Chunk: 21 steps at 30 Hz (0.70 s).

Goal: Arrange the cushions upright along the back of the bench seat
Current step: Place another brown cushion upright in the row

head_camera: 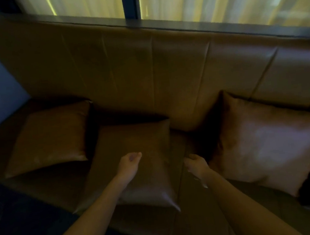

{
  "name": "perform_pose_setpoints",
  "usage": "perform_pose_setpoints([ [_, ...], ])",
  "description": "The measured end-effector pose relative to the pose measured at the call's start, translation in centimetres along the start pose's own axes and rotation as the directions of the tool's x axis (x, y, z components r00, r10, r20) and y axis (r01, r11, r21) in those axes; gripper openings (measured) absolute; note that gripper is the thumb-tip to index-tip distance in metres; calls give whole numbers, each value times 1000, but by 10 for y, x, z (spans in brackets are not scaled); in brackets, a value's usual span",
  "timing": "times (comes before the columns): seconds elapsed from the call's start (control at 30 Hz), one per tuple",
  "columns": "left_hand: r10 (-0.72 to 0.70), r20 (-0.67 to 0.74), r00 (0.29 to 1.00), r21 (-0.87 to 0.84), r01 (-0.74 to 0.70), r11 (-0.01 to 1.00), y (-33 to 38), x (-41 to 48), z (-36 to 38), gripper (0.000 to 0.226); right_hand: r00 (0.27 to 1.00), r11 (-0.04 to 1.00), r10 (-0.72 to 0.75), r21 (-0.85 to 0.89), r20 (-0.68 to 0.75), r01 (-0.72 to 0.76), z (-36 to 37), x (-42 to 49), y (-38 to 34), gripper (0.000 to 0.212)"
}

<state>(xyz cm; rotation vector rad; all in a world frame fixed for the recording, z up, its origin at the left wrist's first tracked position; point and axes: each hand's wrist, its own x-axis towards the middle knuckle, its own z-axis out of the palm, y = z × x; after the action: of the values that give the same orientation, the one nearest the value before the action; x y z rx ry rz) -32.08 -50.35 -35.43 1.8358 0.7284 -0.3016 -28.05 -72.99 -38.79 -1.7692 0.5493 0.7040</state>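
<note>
- We see three brown cushions on the brown leather bench seat (200, 222), under a padded backrest (147, 72) with a window ledge (181, 26) above it
- Left cushion (49, 137) lies tilted near the seat's left end, its top edge toward the backrest; we cannot tell if it touches it
- Middle cushion (145, 154) lies nearly flat on the seat, its far corner close to the backrest, its near corner pointing toward us
- Right cushion (266, 142) leans back against the backrest, closest to upright, and catches the light
- Left hand (129, 164) is over the middle cushion, palm turned up, fingers loosely curled, holding nothing
- Right hand (197, 165) is in the gap between the middle and right cushions, fingers loosely bent, holding nothing that we can see
- Frame is dim and blurred
</note>
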Motion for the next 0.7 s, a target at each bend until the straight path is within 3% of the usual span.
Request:
perform_pose_setpoints([
  [0.17, -53, -11, 999, 4, 53, 999, -18, 33, -34, 56, 999, 1000, -1, -2, 33, 1, 42, 15, -17, 64],
  [0.37, -173, -30, 984, 26, 174, 984, -35, 70, -57, 75, 997, 999, 26, 21, 70, -27, 71, 44, -37, 50],
  [0.57, -227, -27, 974, 128, 229, 965, -58, 112, -76, 96, 986, 994, 106, 26, 126, -110, 99, 70, -29, 91],
  [0.63, -240, -31, 970, 197, 241, 950, -62, 132, -86, 105, 983, 992, 128, -24, 133, -126, 106, 73, -28, 120],
  [0.7, -252, -31, 967, 234, 252, 939, -66, 151, -94, 111, 983, 984, 152, -105, 106, -141, 114, 81, -25, 127],
])
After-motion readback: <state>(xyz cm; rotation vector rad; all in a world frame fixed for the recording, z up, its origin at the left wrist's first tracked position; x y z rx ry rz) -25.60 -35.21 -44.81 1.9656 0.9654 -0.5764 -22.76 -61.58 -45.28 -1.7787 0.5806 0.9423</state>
